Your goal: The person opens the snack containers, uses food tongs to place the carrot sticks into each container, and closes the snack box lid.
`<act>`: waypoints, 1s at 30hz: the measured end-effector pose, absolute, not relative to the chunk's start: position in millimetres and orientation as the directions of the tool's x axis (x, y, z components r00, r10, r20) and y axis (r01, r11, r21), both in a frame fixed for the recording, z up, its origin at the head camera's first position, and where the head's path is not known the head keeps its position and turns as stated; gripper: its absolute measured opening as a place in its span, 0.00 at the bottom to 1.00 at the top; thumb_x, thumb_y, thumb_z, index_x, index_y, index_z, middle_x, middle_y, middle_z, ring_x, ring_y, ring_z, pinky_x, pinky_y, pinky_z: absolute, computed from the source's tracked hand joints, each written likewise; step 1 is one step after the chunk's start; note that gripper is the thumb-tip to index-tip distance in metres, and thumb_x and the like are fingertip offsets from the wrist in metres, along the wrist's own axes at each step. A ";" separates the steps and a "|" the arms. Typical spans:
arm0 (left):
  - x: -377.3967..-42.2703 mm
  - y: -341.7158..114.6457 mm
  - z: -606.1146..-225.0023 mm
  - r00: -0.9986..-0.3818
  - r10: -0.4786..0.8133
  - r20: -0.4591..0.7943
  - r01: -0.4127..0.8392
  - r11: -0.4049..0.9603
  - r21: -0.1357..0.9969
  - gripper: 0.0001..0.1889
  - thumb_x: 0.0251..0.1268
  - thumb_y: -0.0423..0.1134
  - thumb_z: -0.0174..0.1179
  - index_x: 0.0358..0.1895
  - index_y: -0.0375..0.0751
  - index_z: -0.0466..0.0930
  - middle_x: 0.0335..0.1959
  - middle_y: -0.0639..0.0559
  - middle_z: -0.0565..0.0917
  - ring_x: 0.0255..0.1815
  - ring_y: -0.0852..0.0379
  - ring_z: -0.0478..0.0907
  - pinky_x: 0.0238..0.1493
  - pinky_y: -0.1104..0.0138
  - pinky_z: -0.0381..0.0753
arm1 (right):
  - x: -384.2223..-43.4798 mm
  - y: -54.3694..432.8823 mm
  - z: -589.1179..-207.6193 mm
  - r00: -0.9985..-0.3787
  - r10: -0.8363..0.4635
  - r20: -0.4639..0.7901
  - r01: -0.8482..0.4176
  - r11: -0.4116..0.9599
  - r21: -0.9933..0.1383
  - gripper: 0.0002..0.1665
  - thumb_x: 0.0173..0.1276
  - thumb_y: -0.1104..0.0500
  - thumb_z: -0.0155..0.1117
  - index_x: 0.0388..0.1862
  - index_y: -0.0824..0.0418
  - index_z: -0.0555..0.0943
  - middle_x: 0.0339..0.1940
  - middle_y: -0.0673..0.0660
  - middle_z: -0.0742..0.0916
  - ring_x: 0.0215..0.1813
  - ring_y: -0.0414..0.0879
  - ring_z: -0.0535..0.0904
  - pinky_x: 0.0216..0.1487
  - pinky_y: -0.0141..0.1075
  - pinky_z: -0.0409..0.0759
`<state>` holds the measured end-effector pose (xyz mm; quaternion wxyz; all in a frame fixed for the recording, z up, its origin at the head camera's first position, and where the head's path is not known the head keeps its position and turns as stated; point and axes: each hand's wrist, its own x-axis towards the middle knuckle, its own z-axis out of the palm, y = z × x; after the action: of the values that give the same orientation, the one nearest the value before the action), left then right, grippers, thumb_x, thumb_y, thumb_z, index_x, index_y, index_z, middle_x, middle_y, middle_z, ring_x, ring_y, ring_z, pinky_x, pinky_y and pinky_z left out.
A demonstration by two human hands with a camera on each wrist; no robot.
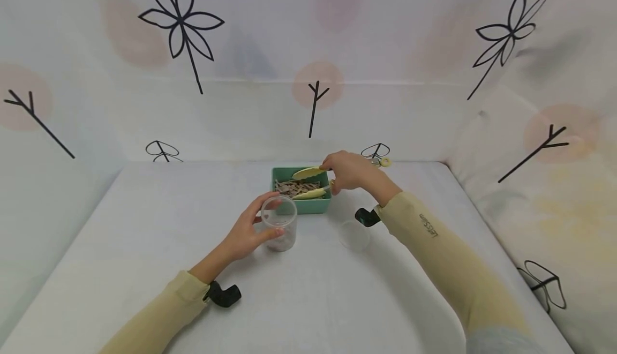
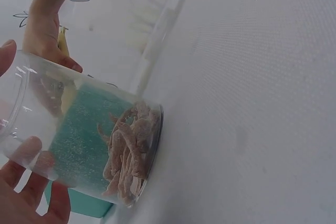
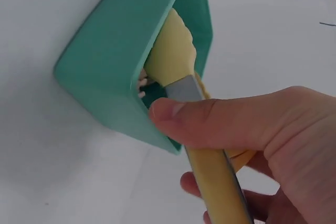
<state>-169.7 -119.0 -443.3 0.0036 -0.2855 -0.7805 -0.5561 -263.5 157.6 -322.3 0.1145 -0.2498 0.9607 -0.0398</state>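
Observation:
In the head view my left hand (image 1: 246, 236) holds a clear plastic cup (image 1: 285, 228) upright on the table, with thumb and fingers round its side. The left wrist view shows brownish, dried-looking strips (image 2: 126, 156) heaped at the cup's bottom. Behind the cup is a green rectangular box (image 1: 310, 207) with more strips (image 1: 291, 187) inside. My right hand (image 1: 354, 172) grips yellow-tipped tongs (image 1: 308, 194) at the box's right side. Their two tips are spread apart over the strips. In the right wrist view the thumb presses a tong arm (image 3: 210, 177), and one tip reaches into the box.
A clear round lid (image 1: 354, 235) lies on the white table (image 1: 308, 300), right of the cup. Behind the right hand, a yellow ring-shaped end (image 1: 385, 162) shows near the table's back edge. Patterned cloth walls (image 1: 250, 113) stand at the back and both sides.

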 end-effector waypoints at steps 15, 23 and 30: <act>-168.4 -117.8 -442.1 -0.845 0.435 0.311 0.435 0.222 0.873 0.40 0.63 0.39 0.70 0.75 0.54 0.60 0.69 0.49 0.72 0.71 0.49 0.65 0.61 0.42 0.70 | -277.5 129.9 -329.9 -0.810 -0.503 -0.302 -0.494 0.863 -0.111 0.39 0.55 0.61 0.79 0.67 0.58 0.77 0.65 0.55 0.79 0.66 0.54 0.72 0.57 0.49 0.78; -168.8 -119.3 -443.0 -0.834 0.445 0.327 0.450 0.205 0.869 0.40 0.64 0.38 0.69 0.76 0.53 0.59 0.69 0.48 0.72 0.71 0.49 0.65 0.60 0.41 0.70 | -275.5 140.6 -340.5 -0.819 -0.515 -0.252 -0.491 0.857 -0.154 0.30 0.62 0.60 0.75 0.64 0.54 0.81 0.64 0.53 0.81 0.61 0.52 0.76 0.44 0.43 0.80; -168.4 -120.2 -441.5 -0.836 0.448 0.318 0.445 0.212 0.870 0.39 0.64 0.38 0.69 0.76 0.51 0.59 0.69 0.47 0.72 0.71 0.49 0.65 0.61 0.41 0.69 | -272.9 148.5 -342.0 -0.835 -0.519 -0.180 -0.493 0.853 -0.172 0.27 0.62 0.59 0.75 0.61 0.51 0.84 0.61 0.52 0.83 0.56 0.51 0.80 0.37 0.39 0.80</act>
<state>-168.4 -120.2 -441.5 -0.0015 -0.2867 -0.7785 -0.5583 -272.9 148.5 -342.0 0.1107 -0.2647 0.9561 -0.0595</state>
